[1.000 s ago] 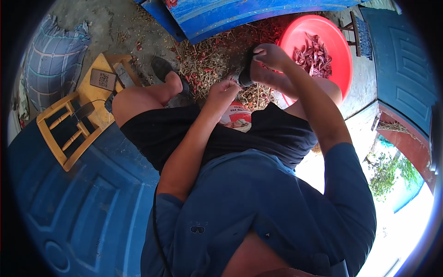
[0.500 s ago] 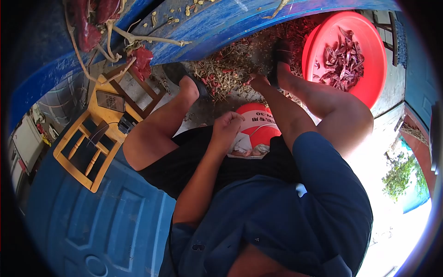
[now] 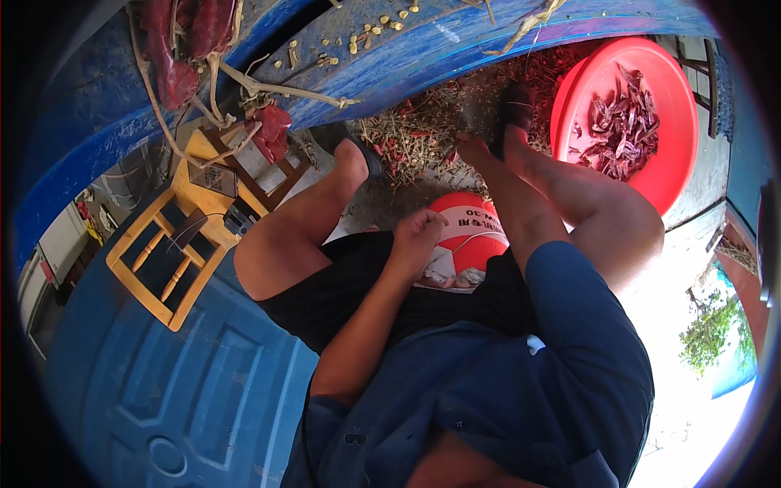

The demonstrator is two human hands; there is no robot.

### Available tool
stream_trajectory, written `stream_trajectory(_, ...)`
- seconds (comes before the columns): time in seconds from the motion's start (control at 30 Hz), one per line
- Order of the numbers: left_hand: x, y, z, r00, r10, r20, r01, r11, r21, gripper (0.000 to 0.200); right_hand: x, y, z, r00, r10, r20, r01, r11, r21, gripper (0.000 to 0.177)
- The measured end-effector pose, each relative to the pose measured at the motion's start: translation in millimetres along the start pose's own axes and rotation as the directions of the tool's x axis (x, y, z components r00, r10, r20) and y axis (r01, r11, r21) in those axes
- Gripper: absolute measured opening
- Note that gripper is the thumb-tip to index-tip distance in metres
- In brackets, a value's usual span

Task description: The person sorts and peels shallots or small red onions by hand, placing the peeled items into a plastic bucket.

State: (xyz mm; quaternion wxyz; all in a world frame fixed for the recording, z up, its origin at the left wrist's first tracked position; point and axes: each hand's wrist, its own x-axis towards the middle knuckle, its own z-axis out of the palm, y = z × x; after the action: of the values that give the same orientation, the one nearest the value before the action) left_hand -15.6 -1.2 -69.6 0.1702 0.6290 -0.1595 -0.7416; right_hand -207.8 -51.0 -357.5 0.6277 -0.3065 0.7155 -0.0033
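My left hand (image 3: 416, 237) is raised above my lap, fingers curled in and pinched together. Anything in it is too small to make out. Just beyond it stands a red bucket (image 3: 468, 254) with a white label band, dark print and a thin wire handle. Pale crumpled cloth (image 3: 443, 264) shows at the near side of the bucket. My right hand (image 3: 473, 150) reaches down between my feet, beside a litter of dry stems and red bits (image 3: 411, 142) on the floor. Its fingers look pressed together; what they hold, if anything, cannot be seen.
A red basin (image 3: 683, 154) of dark dried chilies (image 3: 622, 126) stands at right. Left of me is a wooden chair (image 3: 154, 281) with a phone (image 3: 213, 176) on it. Red pods on stems (image 3: 172, 73) hang at upper left before a blue surface (image 3: 455, 34) scattered with seeds.
The whole view has shifted slightly, so everything sits a little further right and lower. Both hands keep nearly the same pose, with the left fingers curled slightly more.
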Motion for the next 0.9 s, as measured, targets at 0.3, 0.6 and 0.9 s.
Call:
stream_trajectory(0.3, -8.4, 11.7, 14.5, 0.991, 0.102, 0.083, -0.096, 0.993, -0.071, 0.01, -67.3, -84.6, -56.3, 0.942, -0.063, 0.33, -0.1, 0.885, 0.456, 0.019)
stream_trajectory(0.6, -28.9, 30.1, 10.5, 0.961, 0.268, 0.073, -0.257, 0.958, -0.13, 0.012, -276.0, -182.8, -104.0, 0.866, -0.179, 0.467, 0.072, 0.969, 0.238, 0.027)
stream_trajectory(0.9, -44.9, 2.8, -10.6, 0.899, 0.437, -0.001, -0.43, 0.885, -0.178, 0.011, -366.8, -129.1, -42.2, 0.742, -0.21, 0.636, 0.24, 0.97, 0.04, 0.037)
